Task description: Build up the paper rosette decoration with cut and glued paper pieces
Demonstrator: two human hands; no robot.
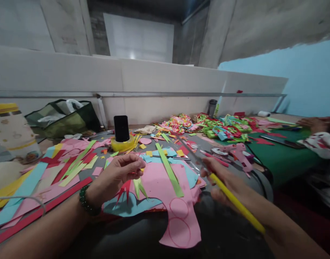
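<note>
My left hand [127, 167], with a green bead bracelet [87, 201] at the wrist, is closed in a pinch on a small yellow piece [142, 169], mostly hidden by the fingertips. Across from it my right hand [221, 180] grips a long, thin tool with a yellow handle [235, 201]. Its grey front end is blurred, so I cannot tell its kind. Under both hands lie a pink sheet [156, 178] with circles drawn on its lower part and a light blue sheet [132, 205]. A green strip [169, 171] and spiky red [124, 191] and green cutouts [140, 189] rest on top.
A phone [121, 128] stands in a yellow tape roll [122, 144]. Coloured strips [57, 169] lie left; heaped scraps [227, 127] lie at the back. A pink glue gun [242, 158] is at right. Another person's hand [316, 124] is over a green surface [281, 156].
</note>
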